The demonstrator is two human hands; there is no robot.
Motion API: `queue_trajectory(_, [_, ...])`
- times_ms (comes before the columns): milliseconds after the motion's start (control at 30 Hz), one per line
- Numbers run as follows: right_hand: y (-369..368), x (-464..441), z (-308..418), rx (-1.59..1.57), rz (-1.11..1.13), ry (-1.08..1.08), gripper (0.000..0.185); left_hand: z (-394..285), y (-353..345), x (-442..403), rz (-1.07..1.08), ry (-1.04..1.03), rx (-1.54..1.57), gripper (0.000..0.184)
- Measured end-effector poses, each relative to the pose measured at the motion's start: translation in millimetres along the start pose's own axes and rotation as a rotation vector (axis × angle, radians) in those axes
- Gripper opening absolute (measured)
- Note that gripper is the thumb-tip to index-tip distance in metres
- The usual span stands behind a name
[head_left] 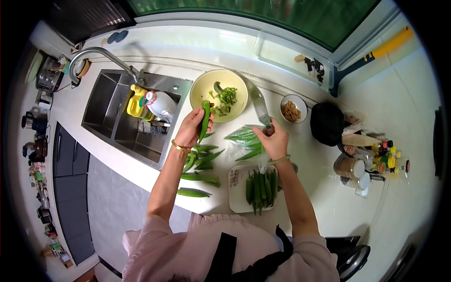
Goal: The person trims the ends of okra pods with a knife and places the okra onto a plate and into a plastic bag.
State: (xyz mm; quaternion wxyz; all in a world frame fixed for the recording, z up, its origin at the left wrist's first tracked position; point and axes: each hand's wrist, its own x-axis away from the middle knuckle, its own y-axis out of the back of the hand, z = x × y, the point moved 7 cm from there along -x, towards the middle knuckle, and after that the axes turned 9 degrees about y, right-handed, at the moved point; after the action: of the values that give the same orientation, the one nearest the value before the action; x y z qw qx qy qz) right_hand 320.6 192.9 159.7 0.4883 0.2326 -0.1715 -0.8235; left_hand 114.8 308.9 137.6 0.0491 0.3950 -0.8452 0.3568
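Observation:
Between the fingers of my left hand [191,126] is a green okra pod [205,121], held upright at the near-left rim of a pale yellow bowl [218,77]. Cut green pieces [227,97] lie in that bowl. My right hand [274,139] is closed on the handle of a knife [258,101], whose broad blade points away, just right of the bowl. Below my hands, loose okra pods [204,159] lie on the counter. A plastic bag with pods [244,136] is beside my right hand. Nearer me, a white tray [235,192] holds several whole pods.
At left is a steel sink [104,101] with a faucet [101,51], a yellow bottle [136,101] and a white jug [162,104]. Right of the knife stand a small bowl [303,117] of brown pieces, a black object [326,123] and jars [347,167].

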Motion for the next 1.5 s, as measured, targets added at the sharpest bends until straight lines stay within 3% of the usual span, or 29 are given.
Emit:
queue_trajectory(67, [17,16,-4,0.138,0.007,-0.053,0.059,14,-1,4,-0.004,0.031,-0.101,0.026])
queue_trajectory(167, [35,47,-5,0.17,-0.046,-0.038,0.071,43,-9,10,0.0,0.157,-0.258,0.022])
queue_trajectory(200, [36,59,-5,0.104,0.002,-0.121,0.083,58,-12,11,0.026,0.213,-0.294,0.023])
queue_trajectory(300, [27,87,-16,0.19,0.007,-0.04,0.089,103,-27,10,0.134,0.319,-0.519,0.027])
queue_trajectory(367, [23,96,-20,0.275,0.002,-0.037,0.079,134,-33,5,0.152,0.394,-0.525,0.037])
queue_trajectory(433, [21,102,-42,0.242,-0.019,-0.193,0.062,155,-43,0,0.182,0.462,-0.756,0.042])
queue_trajectory(533, [28,96,-38,0.126,-0.14,-0.058,0.05,174,-63,-14,0.213,0.384,-0.914,0.044])
queue_trajectory(633, [44,88,-33,0.027,-0.193,-0.119,0.049,183,-76,-32,0.144,0.214,-0.642,0.041])
queue_trajectory(700, [53,87,-37,-0.007,-0.203,-0.104,0.047,183,-75,-44,0.093,0.142,-0.657,0.037])
queue_trajectory(833, [65,91,-46,-0.156,-0.287,-0.04,0.042,153,-83,-47,-0.033,-0.032,-0.899,0.03])
queue_trajectory(900, [65,93,-48,-0.185,-0.29,-0.021,0.041,143,-95,-49,0.038,-0.155,-1.012,0.037])
queue_trajectory(967, [68,91,-48,-0.212,-0.296,-0.001,0.041,142,-90,-50,-0.019,-0.111,-1.176,0.046])
queue_trajectory(1067, [63,86,-49,-0.489,-0.22,-0.196,0.039,140,-70,-44,0.001,-0.276,-1.448,0.057])
queue_trajectory(1167, [69,78,-50,-0.553,-0.233,-0.198,0.036,129,-56,-25,-0.03,-0.33,-1.506,0.06])
queue_trajectory(1300, [84,62,-48,-0.486,-0.276,-0.168,0.037,108,-46,-11,0.078,-0.148,-1.71,0.069])
queue_trajectory(1433, [96,46,-40,-0.482,-0.32,-0.13,0.037,77,-69,-7,0.137,-0.132,-1.965,0.061])
queue_trajectory(1467, [100,42,-40,-0.457,-0.339,-0.097,0.037,69,-76,-5,0.128,-0.118,-2.044,0.037])
queue_trajectory(1500, [105,39,-40,-0.432,-0.358,-0.064,0.037,63,-83,-5,0.13,-0.12,-2.044,0.037])
